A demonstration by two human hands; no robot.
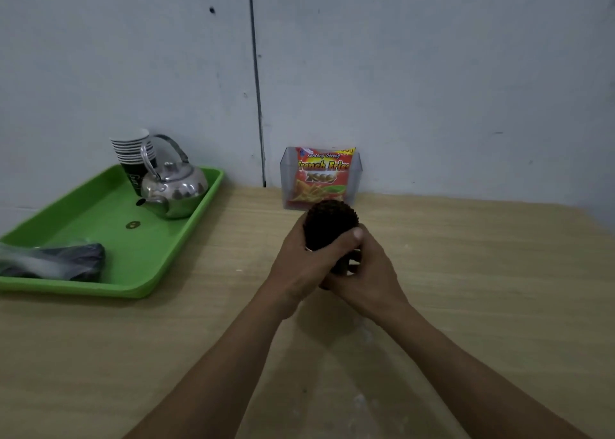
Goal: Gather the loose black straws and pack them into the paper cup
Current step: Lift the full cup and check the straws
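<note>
A thick bundle of black straws stands upright at the middle of the wooden table, its round top facing me. My left hand wraps around the bundle from the left, thumb laid across its front. My right hand grips lower down from the right, around a dark object that may be the paper cup; the fingers hide most of it. Both hands touch each other around the bundle.
A green tray at the left holds a steel kettle, a stack of paper cups and a plastic bag of dark items. A clear holder with a snack packet stands against the wall just behind the straws.
</note>
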